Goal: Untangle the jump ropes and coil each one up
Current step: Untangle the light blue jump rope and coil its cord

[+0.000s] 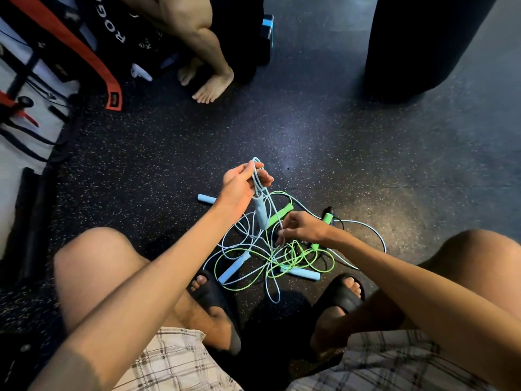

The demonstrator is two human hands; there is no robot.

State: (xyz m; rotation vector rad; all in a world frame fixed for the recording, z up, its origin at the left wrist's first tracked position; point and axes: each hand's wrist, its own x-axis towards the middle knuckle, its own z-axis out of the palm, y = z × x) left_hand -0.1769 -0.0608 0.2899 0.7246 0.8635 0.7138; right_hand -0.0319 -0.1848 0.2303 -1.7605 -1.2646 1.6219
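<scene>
A tangle of light blue and green jump ropes (270,255) lies on the dark speckled floor between my feet. My left hand (242,184) is raised above it, pinching a loop of light blue cord; a light blue handle (260,213) dangles below that hand. My right hand (301,228) is lower, fingers closed on cords at the top of the tangle. Other light blue handles lie at the left (207,198), lower left (234,268) and lower right (304,273). Green handles (280,215) (327,218) rest behind the pile.
Another person's bare feet (210,83) stand at the back. A black punching bag (417,43) rises at the back right. Gym gear with an orange strap (73,49) crowds the left side. My sandalled feet (214,300) (338,300) flank the ropes.
</scene>
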